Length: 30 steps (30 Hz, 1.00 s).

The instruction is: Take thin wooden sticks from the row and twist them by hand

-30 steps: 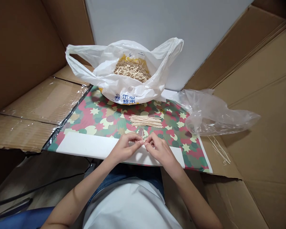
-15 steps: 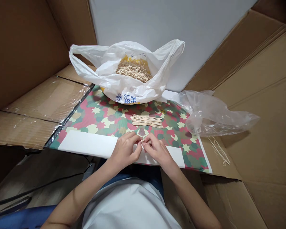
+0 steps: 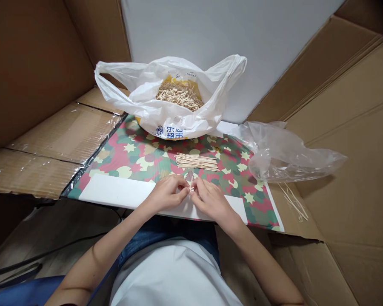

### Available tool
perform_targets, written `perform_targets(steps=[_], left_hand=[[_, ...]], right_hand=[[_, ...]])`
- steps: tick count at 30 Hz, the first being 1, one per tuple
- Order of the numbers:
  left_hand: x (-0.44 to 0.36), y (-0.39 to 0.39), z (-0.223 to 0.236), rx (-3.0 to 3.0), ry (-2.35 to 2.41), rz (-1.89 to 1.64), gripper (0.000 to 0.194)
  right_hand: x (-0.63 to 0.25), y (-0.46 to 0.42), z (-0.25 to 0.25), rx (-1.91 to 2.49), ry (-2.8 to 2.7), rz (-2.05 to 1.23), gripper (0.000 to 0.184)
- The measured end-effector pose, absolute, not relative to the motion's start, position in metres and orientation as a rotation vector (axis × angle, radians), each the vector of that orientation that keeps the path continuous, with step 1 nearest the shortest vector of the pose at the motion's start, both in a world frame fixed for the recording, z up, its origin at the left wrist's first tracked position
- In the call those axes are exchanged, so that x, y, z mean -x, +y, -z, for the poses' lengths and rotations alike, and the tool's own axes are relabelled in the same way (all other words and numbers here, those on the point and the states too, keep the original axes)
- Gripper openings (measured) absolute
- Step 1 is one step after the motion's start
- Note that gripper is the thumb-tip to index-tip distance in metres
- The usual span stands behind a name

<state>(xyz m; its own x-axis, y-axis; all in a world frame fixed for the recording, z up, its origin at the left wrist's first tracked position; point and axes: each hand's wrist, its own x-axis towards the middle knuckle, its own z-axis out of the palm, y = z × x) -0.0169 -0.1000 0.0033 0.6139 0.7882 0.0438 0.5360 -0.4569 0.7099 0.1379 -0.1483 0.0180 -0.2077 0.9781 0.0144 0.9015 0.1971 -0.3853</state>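
My left hand (image 3: pixel 170 192) and my right hand (image 3: pixel 208 197) meet over the white strip (image 3: pixel 115 189) at the table's front edge. Both are closed, thumbs and fingertips pinching a small pale folded strip (image 3: pixel 191 189) between them. The fingers cover most of it, so its full shape is hidden. Just beyond my fingertips a bundle of thin straight pale sticks (image 3: pixel 197 162) lies crosswise on the camouflage-patterned cover (image 3: pixel 159 165). Behind that, a white plastic shopping bag (image 3: pixel 175 121) stands wide open, holding a heap of small pale twisted pieces (image 3: pixel 180 95).
A crumpled clear plastic bag (image 3: pixel 293 153) lies to the right. Below it, a few loose pale strands (image 3: pixel 295 202) rest on cardboard. Cardboard panels (image 3: pixel 347 127) rise at both sides, and a grey-white wall (image 3: pixel 210 29) stands behind the shopping bag.
My fingers have shifted slightly around the small strip, and more of it shows between the fingertips. My left hand has flattened a little. The sticks and bags stay in place.
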Motion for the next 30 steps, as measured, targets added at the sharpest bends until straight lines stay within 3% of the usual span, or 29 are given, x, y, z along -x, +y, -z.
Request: perform_targets(steps=[10, 15, 20, 30], left_hand=[[0.011, -0.102, 0.003, -2.051, 1.120, -0.683, 0.020], [0.013, -0.104, 0.005, -1.907, 1.043, -0.740, 0.020], [0.014, -0.111, 0.006, -2.097, 1.096, -1.016, 0.012], [0.022, -0.119, -0.010, -2.526, 1.041, -0.910, 0.015]], right_hand=[[-0.140, -0.135, -0.016, 1.865, -1.947, -0.783, 0.008], [-0.147, -0.135, -0.003, 1.590, -1.628, -1.233, 0.006], [-0.145, -0.137, 0.003, 1.325, -1.345, -1.440, 0.005], [-0.137, -0.143, 0.002, 1.367, -1.385, -1.329, 0.013]])
